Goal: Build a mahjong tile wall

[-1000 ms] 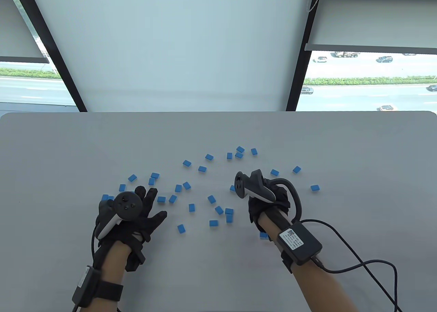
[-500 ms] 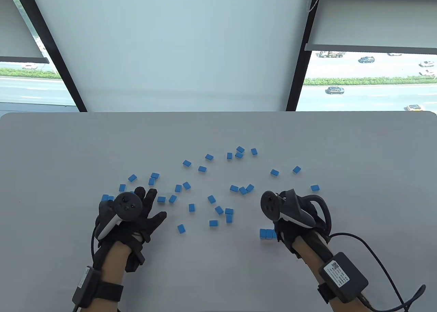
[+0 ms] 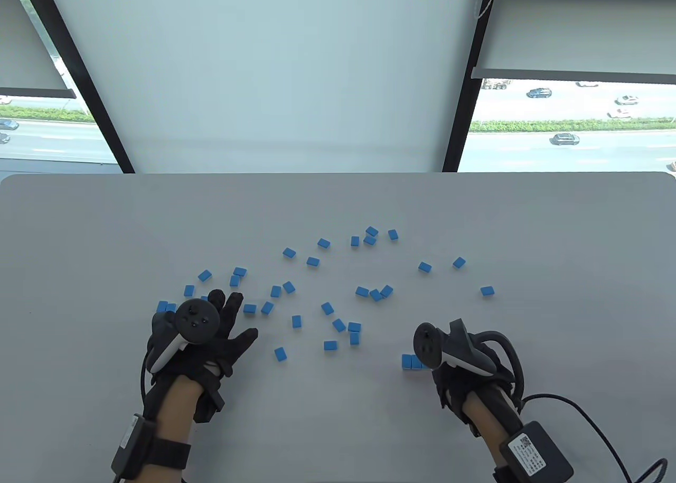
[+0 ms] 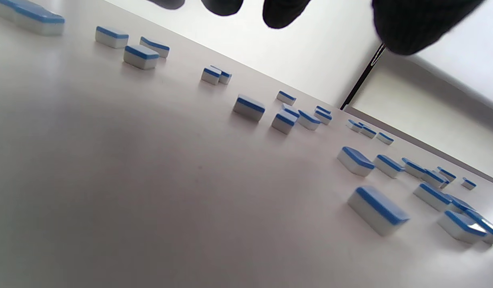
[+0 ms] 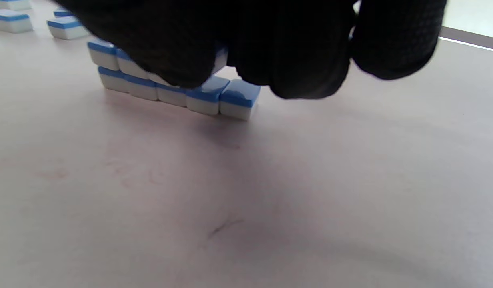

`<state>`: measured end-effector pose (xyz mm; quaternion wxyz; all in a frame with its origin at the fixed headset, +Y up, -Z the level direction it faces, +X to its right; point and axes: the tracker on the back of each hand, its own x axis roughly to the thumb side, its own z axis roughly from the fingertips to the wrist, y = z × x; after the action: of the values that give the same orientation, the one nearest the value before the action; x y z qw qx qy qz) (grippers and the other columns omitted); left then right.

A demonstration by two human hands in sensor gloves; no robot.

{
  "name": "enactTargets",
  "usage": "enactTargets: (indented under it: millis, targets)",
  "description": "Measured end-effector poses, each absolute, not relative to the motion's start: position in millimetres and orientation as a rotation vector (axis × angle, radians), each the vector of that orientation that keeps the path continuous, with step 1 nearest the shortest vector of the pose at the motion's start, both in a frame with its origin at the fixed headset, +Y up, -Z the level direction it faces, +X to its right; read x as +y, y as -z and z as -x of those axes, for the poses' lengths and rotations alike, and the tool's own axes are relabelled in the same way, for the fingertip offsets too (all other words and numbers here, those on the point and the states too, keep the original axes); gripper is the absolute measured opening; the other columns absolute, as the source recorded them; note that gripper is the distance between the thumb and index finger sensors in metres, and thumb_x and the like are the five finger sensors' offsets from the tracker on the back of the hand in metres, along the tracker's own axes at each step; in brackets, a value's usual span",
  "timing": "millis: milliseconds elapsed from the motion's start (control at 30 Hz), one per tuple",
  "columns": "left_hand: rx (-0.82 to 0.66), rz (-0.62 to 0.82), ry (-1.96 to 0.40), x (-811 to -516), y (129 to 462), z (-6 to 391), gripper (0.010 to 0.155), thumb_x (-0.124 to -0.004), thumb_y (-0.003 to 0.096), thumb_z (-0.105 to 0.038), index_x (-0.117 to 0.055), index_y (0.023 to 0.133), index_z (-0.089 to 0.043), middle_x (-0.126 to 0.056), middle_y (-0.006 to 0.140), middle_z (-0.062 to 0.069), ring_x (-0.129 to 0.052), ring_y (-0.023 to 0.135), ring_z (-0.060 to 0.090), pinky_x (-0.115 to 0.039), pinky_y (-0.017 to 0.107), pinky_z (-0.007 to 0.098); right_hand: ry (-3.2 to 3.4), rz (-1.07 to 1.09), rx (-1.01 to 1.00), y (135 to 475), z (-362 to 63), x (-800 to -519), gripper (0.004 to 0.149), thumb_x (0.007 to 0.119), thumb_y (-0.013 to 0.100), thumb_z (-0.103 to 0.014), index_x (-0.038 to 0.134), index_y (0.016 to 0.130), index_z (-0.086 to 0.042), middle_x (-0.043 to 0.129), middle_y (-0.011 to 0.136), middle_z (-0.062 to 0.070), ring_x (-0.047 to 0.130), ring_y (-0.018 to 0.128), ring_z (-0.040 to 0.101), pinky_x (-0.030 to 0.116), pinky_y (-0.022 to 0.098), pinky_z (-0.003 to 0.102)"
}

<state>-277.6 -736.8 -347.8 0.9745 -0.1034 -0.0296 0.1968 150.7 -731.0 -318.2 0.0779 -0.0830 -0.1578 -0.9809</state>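
Blue-backed mahjong tiles (image 3: 327, 308) lie scattered face down over the middle of the grey table (image 3: 338, 197). A short wall (image 3: 412, 362) stands near the front right. In the right wrist view this wall (image 5: 202, 98) is two tiers high, its bottom row several tiles long. My right hand (image 3: 438, 367) hovers over the wall's right end. Its fingers (image 5: 270, 52) curl round a tile at the top tier, which they mostly hide. My left hand (image 3: 227, 314) lies flat with fingers spread among the loose tiles (image 4: 376, 208); its fingertips (image 4: 286, 12) hold nothing.
A black cable (image 3: 581, 414) trails from my right wrist box across the front right of the table. The table's far edge (image 3: 338, 175) meets a window wall. Loose tiles crowd round my left hand; bare table lies in front of the wall.
My right hand has pulled back from the loose tiles in the middle, toward the front right, and come down over the wall's right end. My left hand has stayed put.
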Motion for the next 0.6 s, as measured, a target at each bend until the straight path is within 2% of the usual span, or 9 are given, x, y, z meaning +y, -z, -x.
enactTargets:
  millis: [300, 600]
  targets:
    - [-0.060, 0.223, -0.398, -739.3, 348.6, 276.2, 0.083, -0.066, 0.0418, -0.070, -0.040, 0.113, -0.034, -0.031, 0.121, 0.005, -0.032, 0.107, 0.048, -0.023, 0.066, 0.074, 2.930, 0.225, -0.442, 322.3, -149.8, -738.7, 0.058, 0.084, 0.044, -0.033, 0.062, 0.096, -0.018, 0.079, 0.081, 0.007, 0.092, 0.051, 0.025, 0.080, 0.046, 0.049]
    - [-0.058, 0.220, -0.400, -738.0, 347.5, 276.4, 0.084, -0.066, 0.0417, -0.070, -0.040, 0.113, -0.034, -0.031, 0.121, 0.005, -0.032, 0.107, 0.048, -0.023, 0.066, 0.074, 2.982, 0.217, -0.386, 321.0, -151.9, -728.7, 0.061, 0.084, 0.044, -0.037, 0.061, 0.097, -0.018, 0.078, 0.082, 0.008, 0.092, 0.051, 0.025, 0.080, 0.046, 0.050]
